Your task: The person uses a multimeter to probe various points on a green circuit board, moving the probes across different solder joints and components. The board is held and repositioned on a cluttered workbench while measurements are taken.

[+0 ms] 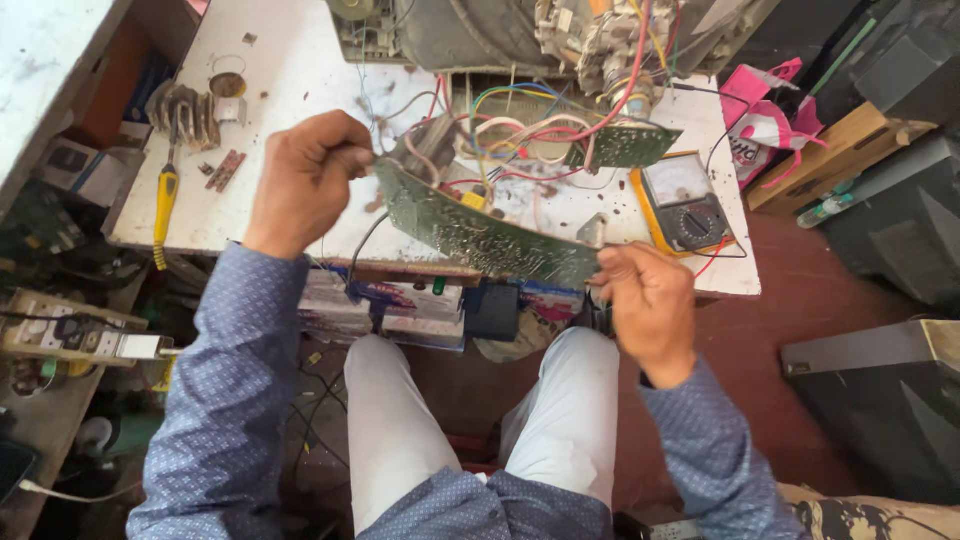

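A long green circuit board [480, 232] is held tilted on edge above the front of a white workbench [290, 90], its solder side toward me. My left hand [310, 175] grips its upper left end. Its lower right corner is pinched by my right hand [650, 300]. Coloured wires [530, 125] run from the board to a smaller green board [625, 147] and up to an opened television chassis [520, 30] at the back of the bench.
A yellow multimeter [685, 205] lies on the bench right of the board. A yellow-handled screwdriver [165, 200] and small metal parts [195, 110] sit at the left. Boxes are stacked under the bench, dark cabinets stand at the right, and a cluttered shelf runs along the left.
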